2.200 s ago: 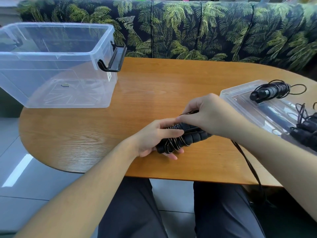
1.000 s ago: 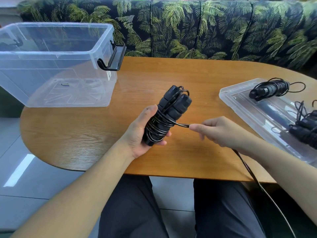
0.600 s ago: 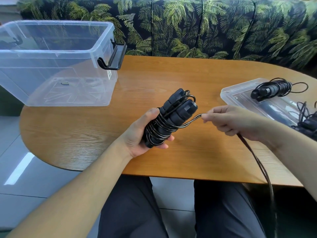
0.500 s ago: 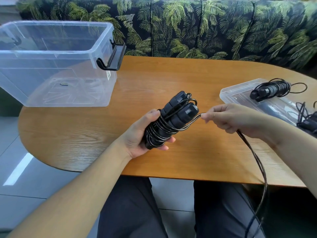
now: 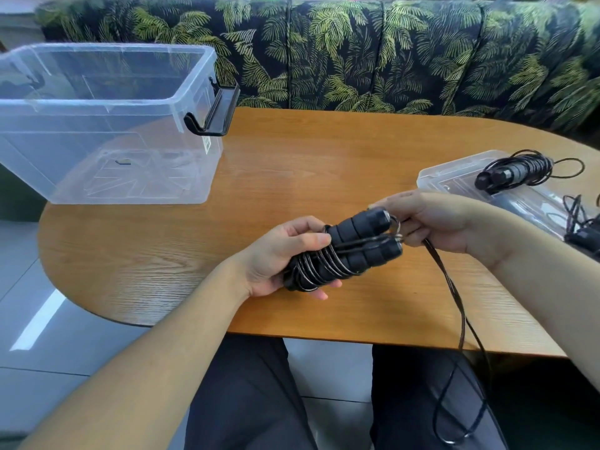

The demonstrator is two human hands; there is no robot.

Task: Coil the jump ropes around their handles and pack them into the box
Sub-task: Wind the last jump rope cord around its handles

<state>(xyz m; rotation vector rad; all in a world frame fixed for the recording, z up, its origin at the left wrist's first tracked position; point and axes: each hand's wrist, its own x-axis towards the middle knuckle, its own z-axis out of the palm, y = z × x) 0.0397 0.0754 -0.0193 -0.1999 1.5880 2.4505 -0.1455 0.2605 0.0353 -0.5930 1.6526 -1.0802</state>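
Gripping the foam handles [image 5: 354, 245] in our left hand [image 5: 276, 254] over the counter's [image 5: 292, 157] near edge, our right hand [image 5: 435, 222] pinches the rope [image 5: 451, 287]: light, springy, slippery, so we keep tension.

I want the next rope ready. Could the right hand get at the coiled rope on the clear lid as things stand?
Probably not yet: the right hand pinches the loose cord at the handles. The path to the coiled rope on the lid looks open.
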